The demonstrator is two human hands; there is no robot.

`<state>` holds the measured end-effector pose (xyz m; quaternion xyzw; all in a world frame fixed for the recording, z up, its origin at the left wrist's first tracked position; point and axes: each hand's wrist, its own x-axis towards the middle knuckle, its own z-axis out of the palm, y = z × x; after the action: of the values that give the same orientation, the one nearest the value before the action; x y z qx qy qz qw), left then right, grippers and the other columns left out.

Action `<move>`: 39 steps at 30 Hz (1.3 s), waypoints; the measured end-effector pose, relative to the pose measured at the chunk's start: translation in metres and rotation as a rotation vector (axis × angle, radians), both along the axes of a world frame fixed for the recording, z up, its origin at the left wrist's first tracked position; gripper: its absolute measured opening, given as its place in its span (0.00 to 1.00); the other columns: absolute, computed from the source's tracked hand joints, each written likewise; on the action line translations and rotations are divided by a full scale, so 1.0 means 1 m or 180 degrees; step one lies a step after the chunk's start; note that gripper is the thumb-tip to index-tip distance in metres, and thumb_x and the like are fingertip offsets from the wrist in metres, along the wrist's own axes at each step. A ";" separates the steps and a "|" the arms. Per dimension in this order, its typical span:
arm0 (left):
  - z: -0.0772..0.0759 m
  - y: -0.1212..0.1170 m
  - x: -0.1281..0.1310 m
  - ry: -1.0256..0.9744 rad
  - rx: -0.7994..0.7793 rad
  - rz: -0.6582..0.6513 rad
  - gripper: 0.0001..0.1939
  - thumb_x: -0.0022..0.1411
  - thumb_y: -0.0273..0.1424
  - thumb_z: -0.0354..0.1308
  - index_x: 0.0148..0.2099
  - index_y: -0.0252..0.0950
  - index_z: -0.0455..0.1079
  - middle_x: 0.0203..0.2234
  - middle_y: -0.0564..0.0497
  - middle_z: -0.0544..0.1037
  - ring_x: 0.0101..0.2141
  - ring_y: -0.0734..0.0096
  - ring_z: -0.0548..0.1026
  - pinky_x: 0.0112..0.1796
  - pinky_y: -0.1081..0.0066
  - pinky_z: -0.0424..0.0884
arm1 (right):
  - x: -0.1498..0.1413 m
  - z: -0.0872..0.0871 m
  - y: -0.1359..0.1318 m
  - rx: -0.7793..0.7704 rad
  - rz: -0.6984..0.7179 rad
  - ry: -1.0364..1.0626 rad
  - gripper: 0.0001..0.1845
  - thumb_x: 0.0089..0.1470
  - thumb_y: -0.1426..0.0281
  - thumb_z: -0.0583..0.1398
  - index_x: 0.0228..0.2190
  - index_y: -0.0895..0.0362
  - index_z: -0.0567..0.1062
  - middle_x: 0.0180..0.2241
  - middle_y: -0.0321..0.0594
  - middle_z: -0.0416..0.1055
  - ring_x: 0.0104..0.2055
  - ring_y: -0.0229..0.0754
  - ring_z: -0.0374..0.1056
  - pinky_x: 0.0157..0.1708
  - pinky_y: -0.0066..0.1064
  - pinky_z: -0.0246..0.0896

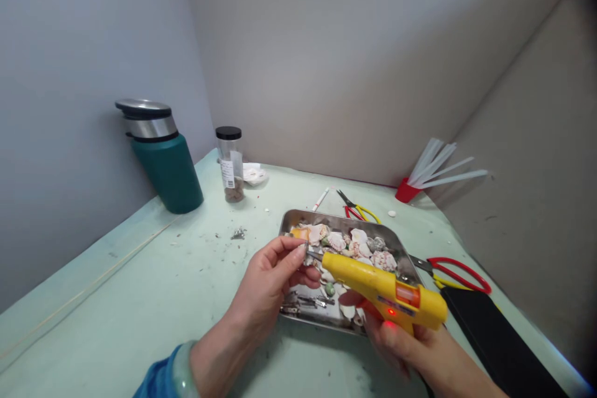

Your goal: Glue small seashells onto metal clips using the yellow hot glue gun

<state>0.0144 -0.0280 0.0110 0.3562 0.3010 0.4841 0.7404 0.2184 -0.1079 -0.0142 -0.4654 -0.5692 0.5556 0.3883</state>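
Observation:
My right hand point(401, 336) grips a yellow hot glue gun point(382, 283), whose red light glows on its side. The gun's metal nozzle points left, up against the fingertips of my left hand point(275, 267). Thumb and index finger of that hand pinch a small piece too tiny to name. Under both hands sits a metal tray point(291, 217) holding seashells point(359, 242), a green bead-like ball point(330, 290) and several metal hair clips point(310, 301). My right arm and the gun hide part of the tray.
A teal bottle point(170, 168) and a black-lidded jar point(231, 165) stand at the back left. Two pairs of scissors, one yellow-and-red point(359, 210), one red-handled point(459, 270), lie beyond and right of the tray. A red cup point(407, 190) holds glue sticks point(436, 161). A black slab point(494, 336) lies right.

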 end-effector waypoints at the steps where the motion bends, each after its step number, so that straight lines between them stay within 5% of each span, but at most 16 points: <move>1: 0.000 0.000 0.000 0.0005 0.0003 -0.0003 0.09 0.55 0.29 0.63 0.38 0.30 0.69 0.23 0.53 0.75 0.23 0.77 0.74 0.26 0.76 0.73 | 0.000 0.000 0.000 0.0007 -0.0004 0.0009 0.31 0.53 0.48 0.56 0.47 0.59 0.70 0.19 0.30 0.56 0.18 0.30 0.49 0.17 0.24 0.46; 39: 0.001 0.000 0.000 0.0036 -0.0028 -0.0002 0.08 0.56 0.27 0.62 0.38 0.30 0.70 0.25 0.52 0.75 0.22 0.78 0.74 0.27 0.77 0.73 | 0.001 0.001 -0.003 0.0007 -0.0036 -0.0187 0.30 0.52 0.47 0.57 0.45 0.58 0.72 0.20 0.31 0.57 0.18 0.30 0.50 0.18 0.24 0.46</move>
<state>0.0139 -0.0279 0.0117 0.3557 0.3072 0.4805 0.7404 0.2192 -0.1106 -0.0134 -0.4844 -0.5783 0.5388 0.3751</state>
